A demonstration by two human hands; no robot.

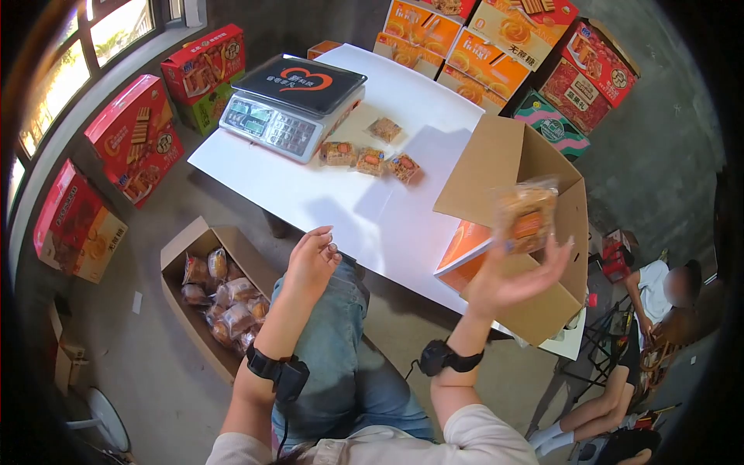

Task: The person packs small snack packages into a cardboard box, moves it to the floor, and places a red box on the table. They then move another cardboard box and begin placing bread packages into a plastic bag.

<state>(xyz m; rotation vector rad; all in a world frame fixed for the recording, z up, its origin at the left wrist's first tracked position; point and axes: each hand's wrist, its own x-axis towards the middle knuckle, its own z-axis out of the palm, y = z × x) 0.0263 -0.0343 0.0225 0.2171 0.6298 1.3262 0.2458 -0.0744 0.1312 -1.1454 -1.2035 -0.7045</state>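
My right hand (511,283) is blurred, with a clear-wrapped biscuit packet (528,221) between thumb and fingers. The packet stands upright in front of the open cardboard box (484,167) at the table's right end. My left hand (311,260) hangs over the table's near edge, above my knee. Its fingers are loosely curled, and no object shows in them. Farther back on the white table (310,186), several small snack packets (370,161) lie beside a digital scale (291,108). An orange printed carton (467,252) sits beside the box, partly hidden.
An open carton (174,252) of wrapped baked goods (232,298) stands on the floor at my left. Red snack boxes (136,139) line the window wall. Orange boxes (488,66) are stacked behind the table. Another person (655,294) sits at the right. A stool (105,418) stands lower left.
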